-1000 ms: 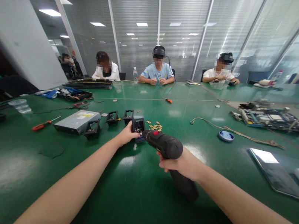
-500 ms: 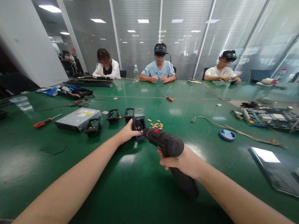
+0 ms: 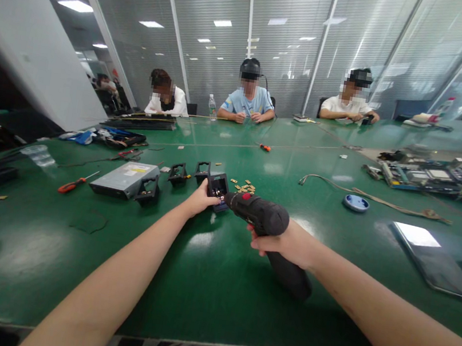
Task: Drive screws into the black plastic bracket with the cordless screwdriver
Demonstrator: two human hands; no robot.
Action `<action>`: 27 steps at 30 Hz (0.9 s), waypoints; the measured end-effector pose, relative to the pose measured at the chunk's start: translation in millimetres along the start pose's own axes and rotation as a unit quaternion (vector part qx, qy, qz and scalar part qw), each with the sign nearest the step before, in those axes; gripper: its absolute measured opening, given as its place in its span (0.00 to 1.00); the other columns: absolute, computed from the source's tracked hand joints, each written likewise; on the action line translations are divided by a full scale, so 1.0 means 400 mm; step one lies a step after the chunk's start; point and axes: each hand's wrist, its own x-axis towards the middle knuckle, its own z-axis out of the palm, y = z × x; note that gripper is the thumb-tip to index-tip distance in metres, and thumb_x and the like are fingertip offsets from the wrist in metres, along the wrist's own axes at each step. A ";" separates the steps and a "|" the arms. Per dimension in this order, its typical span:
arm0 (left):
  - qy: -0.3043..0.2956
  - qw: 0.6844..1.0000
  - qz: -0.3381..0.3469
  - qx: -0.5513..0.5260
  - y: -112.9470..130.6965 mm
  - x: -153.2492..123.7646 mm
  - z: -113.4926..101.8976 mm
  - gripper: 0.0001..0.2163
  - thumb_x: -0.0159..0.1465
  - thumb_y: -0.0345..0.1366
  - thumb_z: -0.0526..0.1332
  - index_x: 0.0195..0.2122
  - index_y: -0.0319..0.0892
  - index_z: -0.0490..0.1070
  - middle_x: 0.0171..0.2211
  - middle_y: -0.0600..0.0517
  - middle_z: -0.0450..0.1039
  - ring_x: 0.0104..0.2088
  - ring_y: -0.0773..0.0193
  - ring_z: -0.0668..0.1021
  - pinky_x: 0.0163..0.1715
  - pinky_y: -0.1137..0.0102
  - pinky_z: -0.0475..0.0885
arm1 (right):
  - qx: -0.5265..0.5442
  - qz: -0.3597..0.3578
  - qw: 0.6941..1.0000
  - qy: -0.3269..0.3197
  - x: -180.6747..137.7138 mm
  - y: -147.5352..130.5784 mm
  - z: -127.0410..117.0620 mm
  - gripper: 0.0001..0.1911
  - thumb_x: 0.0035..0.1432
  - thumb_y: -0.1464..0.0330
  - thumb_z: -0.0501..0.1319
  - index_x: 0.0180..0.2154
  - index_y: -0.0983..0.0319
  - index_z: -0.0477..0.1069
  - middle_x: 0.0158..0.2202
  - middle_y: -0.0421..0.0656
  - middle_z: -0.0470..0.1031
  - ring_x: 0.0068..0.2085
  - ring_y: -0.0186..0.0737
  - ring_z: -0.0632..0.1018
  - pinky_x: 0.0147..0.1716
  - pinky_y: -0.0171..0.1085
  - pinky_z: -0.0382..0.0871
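Note:
My left hand (image 3: 198, 199) grips a small black plastic housing (image 3: 218, 184) by its near left side, steadying it on the green table (image 3: 197, 283). Wrapped round the handle of a black cordless drill (image 3: 264, 212) is my right hand (image 3: 285, 242). The drill's nose points left at the housing's inside; whether its bit touches a screw there is too small to tell. Small brass-coloured plates (image 3: 245, 187) lie loose just beyond the drill. Similar black housings (image 3: 177, 173) stand to the left of the held one.
A silver disc drive (image 3: 124, 179) and an orange-handled screwdriver (image 3: 75, 185) lie at left. To the right are a blue round dish (image 3: 355, 202), a cable, a tablet-like slab (image 3: 427, 254) and a circuit board assembly (image 3: 430, 177). Several people sit across the table.
The camera view has shifted slightly. Both hands keep their hold, and the drill's nose stays at the housing. At the far left edge, part of another person's hand has come into view.

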 end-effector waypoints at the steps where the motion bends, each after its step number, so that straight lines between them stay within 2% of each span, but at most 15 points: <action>1: -0.002 1.000 -0.001 0.000 0.000 0.000 0.000 0.38 0.46 0.33 0.72 0.59 0.41 0.60 0.51 0.46 0.72 0.49 0.55 0.77 0.58 0.55 0.68 | -0.001 -0.001 1.000 0.001 0.000 0.001 0.000 0.22 0.43 0.72 0.69 0.44 0.63 0.72 0.30 0.41 0.76 0.26 0.38 0.75 0.27 0.37 0.68; 6: -0.005 1.000 0.001 0.004 0.001 -0.001 -0.001 0.37 0.46 0.34 0.73 0.58 0.41 0.61 0.50 0.46 0.73 0.50 0.54 0.77 0.57 0.55 0.68 | -0.008 -0.003 1.000 0.001 0.000 -0.003 0.002 0.17 0.43 0.71 0.69 0.38 0.63 0.72 0.27 0.40 0.75 0.25 0.38 0.75 0.27 0.37 0.68; 18: -0.008 1.000 0.004 0.002 -0.001 0.000 -0.003 0.38 0.46 0.37 0.73 0.58 0.42 0.61 0.51 0.46 0.73 0.50 0.53 0.77 0.56 0.56 0.69 | 0.003 -0.004 1.000 -0.001 -0.003 -0.013 0.003 0.15 0.43 0.71 0.69 0.37 0.63 0.73 0.28 0.40 0.75 0.25 0.37 0.75 0.26 0.36 0.68; 27: -0.013 1.000 0.013 -0.002 0.005 -0.004 -0.004 0.38 0.44 0.34 0.73 0.58 0.41 0.61 0.52 0.46 0.72 0.51 0.52 0.76 0.57 0.55 0.68 | -0.015 -0.005 1.000 0.002 -0.001 -0.006 -0.001 0.15 0.43 0.71 0.69 0.37 0.63 0.74 0.29 0.41 0.76 0.26 0.38 0.75 0.27 0.36 0.68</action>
